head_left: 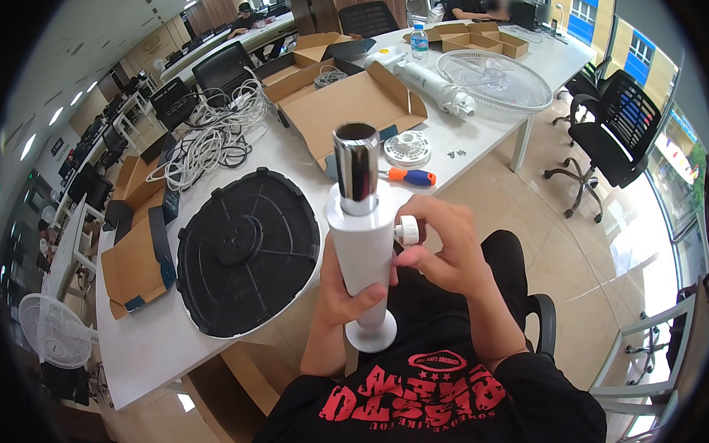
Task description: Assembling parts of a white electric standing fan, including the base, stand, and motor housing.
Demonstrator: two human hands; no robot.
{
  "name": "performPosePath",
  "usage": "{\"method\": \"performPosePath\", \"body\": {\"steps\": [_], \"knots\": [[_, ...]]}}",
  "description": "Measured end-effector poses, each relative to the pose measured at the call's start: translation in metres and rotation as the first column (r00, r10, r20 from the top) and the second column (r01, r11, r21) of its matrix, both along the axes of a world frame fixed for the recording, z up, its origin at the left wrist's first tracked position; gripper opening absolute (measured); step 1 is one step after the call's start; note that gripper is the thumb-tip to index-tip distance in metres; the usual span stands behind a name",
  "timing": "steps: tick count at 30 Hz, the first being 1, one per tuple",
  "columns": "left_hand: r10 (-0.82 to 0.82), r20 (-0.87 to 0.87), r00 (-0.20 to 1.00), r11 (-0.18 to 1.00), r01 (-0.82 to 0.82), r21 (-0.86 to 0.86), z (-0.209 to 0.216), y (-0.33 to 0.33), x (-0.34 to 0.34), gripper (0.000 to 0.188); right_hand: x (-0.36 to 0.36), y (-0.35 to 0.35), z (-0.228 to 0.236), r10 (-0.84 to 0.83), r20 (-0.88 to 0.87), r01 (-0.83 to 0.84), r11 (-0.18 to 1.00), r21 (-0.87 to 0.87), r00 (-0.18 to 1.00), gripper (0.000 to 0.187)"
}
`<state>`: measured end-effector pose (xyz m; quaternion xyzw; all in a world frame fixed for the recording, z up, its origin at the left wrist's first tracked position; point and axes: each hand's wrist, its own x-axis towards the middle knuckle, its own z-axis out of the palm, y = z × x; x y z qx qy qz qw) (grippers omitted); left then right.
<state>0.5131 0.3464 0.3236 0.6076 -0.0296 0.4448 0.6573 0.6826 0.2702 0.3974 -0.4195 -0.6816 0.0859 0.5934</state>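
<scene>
In front of my chest I hold a white fan pole upright, a shiny chrome tube rising from its top and a flared white collar at its lower end. My left hand is wrapped round the white shaft. On the pole's right side sits a white ribbed knob, gripped between the thumb and bent fingers of my right hand. Left of the pole, a round black fan base lies with its ribbed underside up. Beyond the pole rests an orange and blue screwdriver.
Around the white table lie tangled cables, open cardboard boxes, a white round plastic part, small screws, a white fan body, a wire grille and a bottle. Office chairs stand right.
</scene>
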Motion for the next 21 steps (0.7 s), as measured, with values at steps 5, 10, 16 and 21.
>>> {"method": "performPosePath", "body": {"steps": [5,10,16,21], "knots": [[-0.238,-0.001,0.971,0.964,0.236,-0.124,0.015,-0.004,-0.004,0.073,0.005,0.006,0.002,-0.255,0.187,0.163,0.901,0.402,0.949,0.041],[-0.348,0.019,0.937,0.914,0.343,-0.216,0.012,-0.011,-0.011,0.077,-0.003,0.005,0.001,-0.26,0.248,0.091,0.838,0.538,0.933,0.05],[-0.478,0.064,0.876,0.833,0.475,-0.284,-0.003,-0.016,-0.021,0.077,-0.013,0.0,-0.001,-0.207,0.256,0.019,0.81,0.586,0.944,0.043],[-0.537,0.155,0.829,0.766,0.556,-0.322,-0.009,-0.023,-0.034,0.076,-0.026,-0.006,0.01,-0.076,0.314,-0.131,0.8,0.586,0.946,0.032]]}}
